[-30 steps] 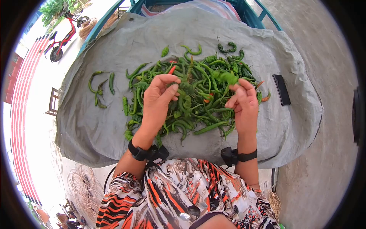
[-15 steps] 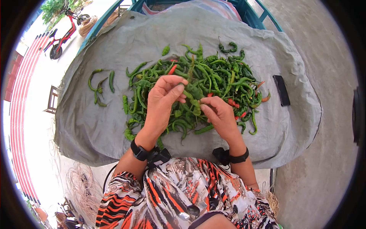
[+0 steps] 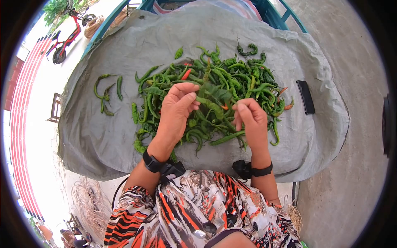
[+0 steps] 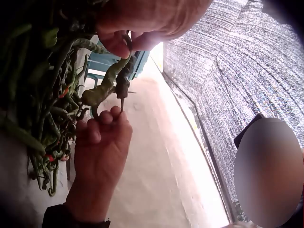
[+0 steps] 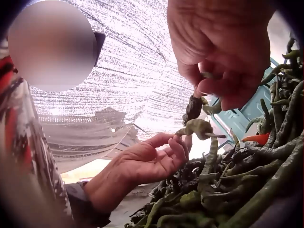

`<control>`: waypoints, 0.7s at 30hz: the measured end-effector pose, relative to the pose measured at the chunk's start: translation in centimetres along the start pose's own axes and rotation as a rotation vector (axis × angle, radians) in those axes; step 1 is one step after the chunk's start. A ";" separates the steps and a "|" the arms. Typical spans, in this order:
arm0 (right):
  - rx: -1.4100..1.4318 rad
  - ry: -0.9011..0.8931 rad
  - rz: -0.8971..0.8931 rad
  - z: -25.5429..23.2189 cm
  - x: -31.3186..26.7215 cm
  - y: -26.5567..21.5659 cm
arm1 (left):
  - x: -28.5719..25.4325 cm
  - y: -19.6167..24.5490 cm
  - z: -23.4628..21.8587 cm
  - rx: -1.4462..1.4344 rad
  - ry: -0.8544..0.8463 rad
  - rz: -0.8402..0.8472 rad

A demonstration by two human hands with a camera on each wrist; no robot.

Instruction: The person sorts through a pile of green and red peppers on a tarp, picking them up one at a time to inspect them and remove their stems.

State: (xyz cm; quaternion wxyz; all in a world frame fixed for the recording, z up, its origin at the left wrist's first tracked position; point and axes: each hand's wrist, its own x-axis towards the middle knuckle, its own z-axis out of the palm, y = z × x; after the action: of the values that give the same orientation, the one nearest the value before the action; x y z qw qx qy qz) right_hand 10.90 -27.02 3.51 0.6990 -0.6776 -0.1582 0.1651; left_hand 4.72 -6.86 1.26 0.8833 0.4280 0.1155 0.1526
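My left hand (image 3: 177,107) is over the middle of a pile of green chili peppers (image 3: 244,72), its thumb and fingers pinching the ends of a light green chili pepper (image 4: 105,86) and a dark, wrinkled chili pepper (image 4: 123,81). Facing it, my right hand (image 3: 253,122) has its thumb and fingertips pinched at the stem ends of these peppers. In the right wrist view the light green pepper (image 5: 198,127) rests over the left fingers, with the dark pepper (image 5: 192,109) behind it. A red chili pepper (image 3: 186,74) lies just beyond the left hand.
The pile lies on a grey cloth (image 3: 111,136) spread in front of a teal metal frame (image 3: 285,16). A black phone (image 3: 305,97) lies at the right. Several loose peppers (image 3: 101,93) lie at the left, and a curled dark pepper (image 3: 247,50) at the back.
My right hand came in from the right to meet the left hand at the peppers, then drew slightly back to the right. The left hand stayed nearly in place, still pinching.
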 end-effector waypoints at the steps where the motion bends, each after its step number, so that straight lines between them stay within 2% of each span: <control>1: 0.040 0.018 -0.011 -0.3 0.3 0.1 | 0.0 -0.1 -0.2 -0.017 0.005 0.001; 3: 0.067 0.057 -0.035 -1.1 1.1 0.6 | 0.0 -0.2 -0.4 -0.042 0.007 0.000; 6: 0.219 0.207 -0.054 -1.0 1.8 -0.2 | -0.1 0.1 -0.2 -0.060 0.000 -0.008; 7: 0.230 0.212 -0.100 -1.2 2.2 -0.3 | -0.2 0.1 -0.2 -0.063 -0.001 -0.011; 13: 0.296 0.241 -0.066 -1.6 1.7 0.4 | -0.3 0.5 -0.1 -0.095 -0.011 -0.001; 16: 0.335 0.169 -0.071 -1.4 0.6 0.2 | -0.4 0.4 0.0 -0.110 -0.020 -0.004; 19: 0.096 0.193 -0.097 -1.1 -0.3 0.6 | -0.5 0.4 0.3 -0.134 -0.049 0.007; 21: 0.067 0.121 -0.020 -1.3 -0.6 1.0 | -0.5 0.5 0.4 -0.145 -0.067 0.018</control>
State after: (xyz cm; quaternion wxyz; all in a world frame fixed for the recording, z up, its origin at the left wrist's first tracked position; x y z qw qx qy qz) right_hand 10.95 -28.37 2.51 0.7310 -0.6611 -0.1168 0.1222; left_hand 4.30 -7.08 1.94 0.9139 0.3686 0.0708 0.1543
